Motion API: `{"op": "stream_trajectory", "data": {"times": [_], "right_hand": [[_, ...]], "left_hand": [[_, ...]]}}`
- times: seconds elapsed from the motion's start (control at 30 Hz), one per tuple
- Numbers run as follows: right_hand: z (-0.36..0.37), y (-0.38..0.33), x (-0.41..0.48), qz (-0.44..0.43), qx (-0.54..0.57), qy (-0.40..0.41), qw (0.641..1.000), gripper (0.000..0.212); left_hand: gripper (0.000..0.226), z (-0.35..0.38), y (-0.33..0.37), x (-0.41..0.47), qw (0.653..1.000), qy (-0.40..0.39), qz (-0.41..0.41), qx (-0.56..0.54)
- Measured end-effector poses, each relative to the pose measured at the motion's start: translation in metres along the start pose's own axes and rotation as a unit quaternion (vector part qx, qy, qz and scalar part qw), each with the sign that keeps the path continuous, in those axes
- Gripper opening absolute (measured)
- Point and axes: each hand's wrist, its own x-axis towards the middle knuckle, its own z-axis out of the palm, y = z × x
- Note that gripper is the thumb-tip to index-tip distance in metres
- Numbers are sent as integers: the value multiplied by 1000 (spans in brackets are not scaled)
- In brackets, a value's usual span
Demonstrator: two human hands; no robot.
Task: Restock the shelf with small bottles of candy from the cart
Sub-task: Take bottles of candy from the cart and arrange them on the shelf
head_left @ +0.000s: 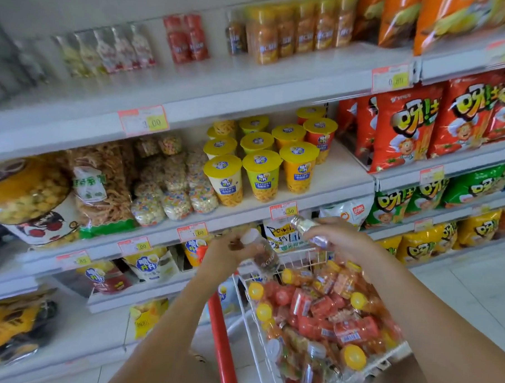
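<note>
My left hand (228, 255) grips a small brown cola-style candy bottle (261, 251) with a white cap, tilted above the cart's near-left corner. My right hand (342, 238) holds a small clear bottle (307, 230) with a silver cap, pointing up-left toward the shelf edge. Below both hands, the white wire cart (249, 312) is heaped with small orange and red candy bottles (321, 307) with yellow caps. On the top shelf (250, 75) stand similar small bottles: orange ones (299, 28), red ones (185, 39) and pale ones (107, 50), with bare room between the groups.
The middle shelf holds yellow-lidded snack cups (263, 174), bags of coloured puffs (170, 182) and a big jar (22, 190). Red, green and yellow chip bags (404, 128) fill the right-hand bay. The cart's red handle (221, 343) runs beneath my left forearm.
</note>
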Motion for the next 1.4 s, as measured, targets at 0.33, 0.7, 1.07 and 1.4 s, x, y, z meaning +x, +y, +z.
{"op": "stream_trajectory", "data": {"times": [0.33, 0.7, 1.07, 1.4], "right_hand": [[34, -154, -78, -226, 37, -74, 971, 8], [38, -268, -54, -233, 215, -18, 948, 17], [68, -327, 9, -297, -83, 57, 949, 35], [133, -379, 72, -354, -217, 18, 909, 38]], "left_hand": [[29, -127, 122, -28, 878, 28, 131, -460], [21, -234, 174, 13, 949, 167, 164, -211], [42, -294, 158, 96, 982, 129, 129, -55], [30, -336, 136, 126, 969, 214, 82, 86]]}}
